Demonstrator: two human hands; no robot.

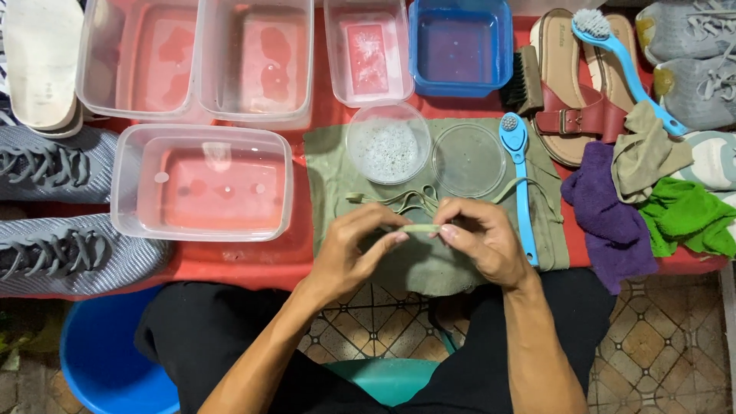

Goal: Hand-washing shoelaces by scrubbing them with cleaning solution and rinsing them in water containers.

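Shoelace (pixel 420 228) — between both hands' fingertips

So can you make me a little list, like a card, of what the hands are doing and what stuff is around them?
left hand: pinches one end of a pale green shoelace
right hand: pinches the lace from the other side
under the hands: olive cloth
just beyond: round bowl of foamy water, clear lid
right of hands: blue brush
left: grey sneakers
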